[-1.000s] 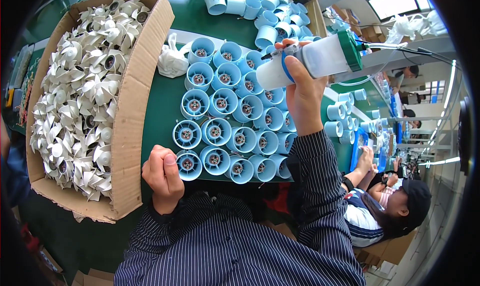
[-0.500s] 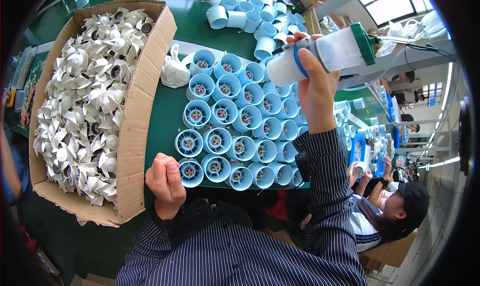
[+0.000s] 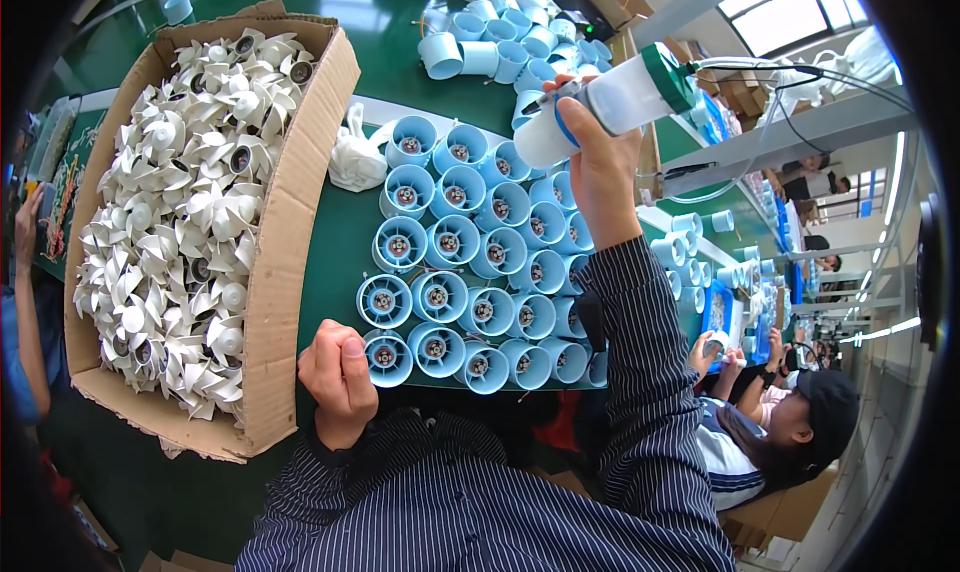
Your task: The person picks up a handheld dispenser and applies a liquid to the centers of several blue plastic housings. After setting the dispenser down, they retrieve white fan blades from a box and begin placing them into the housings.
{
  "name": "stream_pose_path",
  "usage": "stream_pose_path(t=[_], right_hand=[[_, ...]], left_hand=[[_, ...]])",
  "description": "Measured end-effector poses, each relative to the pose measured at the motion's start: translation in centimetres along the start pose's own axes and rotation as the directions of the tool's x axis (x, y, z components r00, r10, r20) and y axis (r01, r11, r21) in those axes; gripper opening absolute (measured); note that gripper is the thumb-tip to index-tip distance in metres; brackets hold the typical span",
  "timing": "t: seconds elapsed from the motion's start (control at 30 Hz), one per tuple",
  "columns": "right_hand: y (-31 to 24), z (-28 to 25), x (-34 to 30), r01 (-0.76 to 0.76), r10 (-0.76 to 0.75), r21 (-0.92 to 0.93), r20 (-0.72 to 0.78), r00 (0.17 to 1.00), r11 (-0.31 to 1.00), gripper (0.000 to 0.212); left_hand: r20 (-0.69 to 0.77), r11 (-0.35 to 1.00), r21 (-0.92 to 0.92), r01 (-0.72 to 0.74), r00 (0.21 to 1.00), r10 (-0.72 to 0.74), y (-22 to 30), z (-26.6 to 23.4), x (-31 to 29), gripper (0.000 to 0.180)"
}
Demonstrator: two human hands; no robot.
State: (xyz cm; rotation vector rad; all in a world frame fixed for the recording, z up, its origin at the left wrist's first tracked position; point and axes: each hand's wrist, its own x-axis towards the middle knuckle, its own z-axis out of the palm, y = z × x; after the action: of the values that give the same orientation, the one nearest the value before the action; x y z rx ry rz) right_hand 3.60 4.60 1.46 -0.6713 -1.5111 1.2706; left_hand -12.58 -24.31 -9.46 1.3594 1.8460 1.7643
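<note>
Head view: right hand [image 3: 604,168] grips green-capped bottle [image 3: 627,96]; left hand [image 3: 340,380] fisted beside blue cups [image 3: 453,241].

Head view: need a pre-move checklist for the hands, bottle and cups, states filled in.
1. Bottle gripped by right hand: ok.
2. Green cap on the bottle's end: ok.
3. Left hand open: not ok, fingers curled shut beside the front cups.
4. Near blue cups standing in rows, open ends up: ok.
5. Bottle clear of the cups beneath: cannot tell, one view hides height.
6. White fans inside cardboard box: ok.
</note>
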Motion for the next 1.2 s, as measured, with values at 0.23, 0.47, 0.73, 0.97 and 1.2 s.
stream_pose_path(t=[0.23,0.47,0.73,0.97,1.2], right_hand=[[0.0,0.1,0.0,0.015,-0.015,0.026,-0.009,1.0,1.0,0.034],[0.4,-0.2,-0.2,0.015,-0.015,0.024,-0.016,1.0,1.0,0.035],[-0.3,-0.1,-0.3,0.044,-0.044,0.042,-0.009,0.999,0.998,0.037],[-2.4,1.7,0.6,0.046,-0.048,0.031,0.05,0.998,0.998,0.037],[-0.5,3.8,1.4,0.011,-0.016,0.046,0.096,0.995,0.999,0.038]], left_hand=[[0.002,1.0,0.005,-0.008,1.0,0.008,-0.1,0.0,0.0,0.022],[0.0,1.0,0.012,-0.015,1.0,0.015,-0.1,0.0,-0.1,0.022],[-0.006,1.0,0.004,-0.023,1.0,0.023,-0.2,0.1,-0.1,0.021],[-0.005,1.0,0.011,-0.027,1.0,0.027,-0.2,0.0,0.0,0.021],[-0.01,1.0,0.014,-0.022,1.0,0.022,-0.3,-0.1,-0.1,0.019]])
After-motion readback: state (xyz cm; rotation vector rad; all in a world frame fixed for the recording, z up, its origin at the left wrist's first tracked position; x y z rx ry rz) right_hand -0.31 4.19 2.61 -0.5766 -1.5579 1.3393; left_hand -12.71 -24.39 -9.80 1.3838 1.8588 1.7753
